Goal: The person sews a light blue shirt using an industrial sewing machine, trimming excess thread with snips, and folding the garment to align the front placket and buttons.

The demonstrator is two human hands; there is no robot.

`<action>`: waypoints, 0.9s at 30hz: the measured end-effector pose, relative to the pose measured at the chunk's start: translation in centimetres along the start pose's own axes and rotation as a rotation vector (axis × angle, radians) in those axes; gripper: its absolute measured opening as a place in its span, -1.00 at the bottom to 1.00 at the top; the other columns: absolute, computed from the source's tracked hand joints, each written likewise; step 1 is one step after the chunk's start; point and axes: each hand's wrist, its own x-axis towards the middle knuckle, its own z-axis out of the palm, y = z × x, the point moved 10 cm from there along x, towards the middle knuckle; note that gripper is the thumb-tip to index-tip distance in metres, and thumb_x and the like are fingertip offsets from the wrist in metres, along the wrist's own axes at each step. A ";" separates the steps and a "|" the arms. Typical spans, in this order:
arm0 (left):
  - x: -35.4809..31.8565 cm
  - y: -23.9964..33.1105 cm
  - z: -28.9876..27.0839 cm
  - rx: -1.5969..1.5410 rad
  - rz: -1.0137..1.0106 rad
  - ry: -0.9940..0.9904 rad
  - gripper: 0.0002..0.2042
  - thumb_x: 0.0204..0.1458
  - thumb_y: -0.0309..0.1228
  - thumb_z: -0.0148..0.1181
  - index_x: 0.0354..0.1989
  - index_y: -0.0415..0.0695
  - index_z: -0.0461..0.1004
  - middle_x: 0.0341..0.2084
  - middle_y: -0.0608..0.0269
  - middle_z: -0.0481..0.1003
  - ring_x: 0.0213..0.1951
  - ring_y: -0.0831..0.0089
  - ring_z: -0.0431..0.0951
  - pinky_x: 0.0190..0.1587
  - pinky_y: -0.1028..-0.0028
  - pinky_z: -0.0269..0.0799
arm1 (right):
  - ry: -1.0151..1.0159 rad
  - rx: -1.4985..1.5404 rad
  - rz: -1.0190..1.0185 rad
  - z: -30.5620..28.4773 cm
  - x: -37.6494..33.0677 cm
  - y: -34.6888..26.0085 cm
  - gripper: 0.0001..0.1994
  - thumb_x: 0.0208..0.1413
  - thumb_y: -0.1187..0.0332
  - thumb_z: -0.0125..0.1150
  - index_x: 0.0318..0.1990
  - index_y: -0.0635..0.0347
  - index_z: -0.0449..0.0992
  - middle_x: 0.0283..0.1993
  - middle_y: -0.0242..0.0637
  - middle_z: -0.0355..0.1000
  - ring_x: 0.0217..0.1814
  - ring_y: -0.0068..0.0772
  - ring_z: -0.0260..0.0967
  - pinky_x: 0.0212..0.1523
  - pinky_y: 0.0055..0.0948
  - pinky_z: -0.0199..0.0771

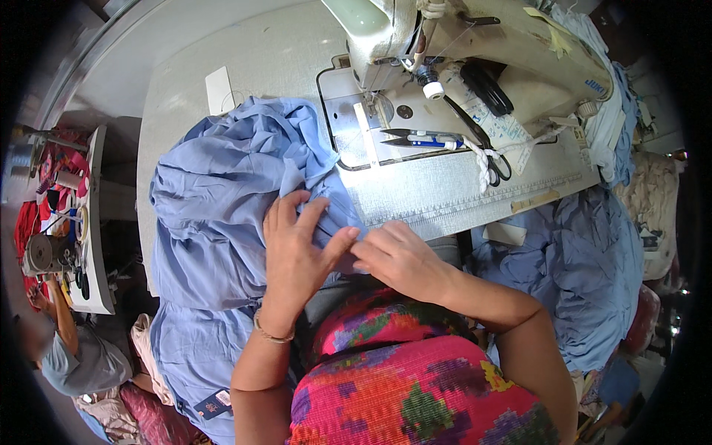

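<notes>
A light blue garment (215, 193) lies bunched on the sewing table and hangs over its front edge. My left hand (297, 241) rests on the cloth with fingers spread, its thumb stretched toward the right hand. My right hand (400, 259) is closed, its fingertips pinched at the garment's right edge beside that thumb; the bit of cloth between them is mostly hidden. Just beyond the hands stands a sewing machine (475, 44), its presser foot (378, 107) apart from the garment. A dark tag (213, 404) hangs on the lower part of the garment.
Thread snips (423, 139) and black-handled scissors (475, 126) lie on the machine bed, near a twisted white cord (486, 167). A white card (219, 90) lies at the back left. More blue cloth (556, 267) is heaped at the right. At far left, a person (81, 356) sits by a shelf.
</notes>
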 end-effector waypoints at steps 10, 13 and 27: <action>-0.2 -0.3 1.3 -0.078 0.035 0.018 -0.86 -0.29 -0.54 0.22 -0.48 -0.20 0.48 -0.11 -0.04 0.36 0.00 0.02 0.32 0.15 0.12 0.11 | 0.167 0.139 0.215 -1.1 -0.2 2.2 -0.81 -0.06 0.41 0.21 -0.25 0.15 0.44 -0.30 -0.28 0.30 -0.26 -0.23 0.29 -0.21 -0.30 0.26; -0.3 -0.5 1.2 -0.112 0.022 0.022 -0.86 -0.29 -0.55 0.22 -0.47 -0.22 0.47 -0.13 -0.05 0.37 -0.01 0.03 0.34 0.15 0.10 0.11 | 0.106 0.126 0.221 -0.9 0.2 2.3 -0.84 -0.06 0.41 0.23 -0.28 0.14 0.47 -0.28 -0.31 0.33 -0.25 -0.23 0.32 -0.20 -0.29 0.26; -0.7 -2.3 0.2 -0.559 -0.146 0.045 -0.73 -0.08 -0.62 0.15 -0.14 -0.33 0.43 -0.03 0.01 0.41 0.05 0.21 0.40 0.11 0.42 0.25 | 0.204 0.092 0.194 -1.6 0.0 1.1 -0.84 -0.05 0.36 0.22 -0.30 0.13 0.42 -0.27 -0.32 0.29 -0.26 -0.20 0.30 -0.19 -0.26 0.25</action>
